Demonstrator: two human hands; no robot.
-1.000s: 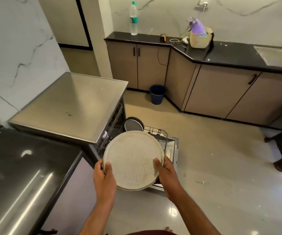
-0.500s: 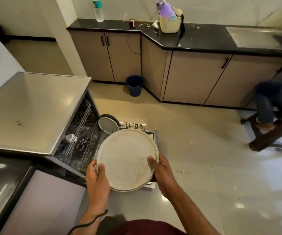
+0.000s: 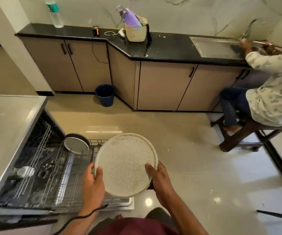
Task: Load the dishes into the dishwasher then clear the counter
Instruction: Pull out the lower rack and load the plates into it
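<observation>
A large round speckled cream plate (image 3: 125,164) is held flat in front of me, over the right end of the pulled-out lower rack (image 3: 63,180) of the open dishwasher (image 3: 26,167). My left hand (image 3: 93,185) grips its left rim with the thumb on top. My right hand (image 3: 158,179) grips its lower right rim the same way. A dark-rimmed plate (image 3: 76,144) stands on edge at the rack's far end. A small white cup-like item (image 3: 25,171) lies deeper inside the machine.
A steel counter top (image 3: 6,126) covers the dishwasher at left. The far black counter (image 3: 162,46) carries a water bottle (image 3: 53,12), a cream basket (image 3: 136,32) with a purple bottle, and a sink (image 3: 216,46). A blue bucket (image 3: 105,94) stands on the floor. A person on a stool (image 3: 269,92) sits at right.
My view has swung right and down, so the plate and both hands now sit further right over the rack. The seated person has come fully into view.
</observation>
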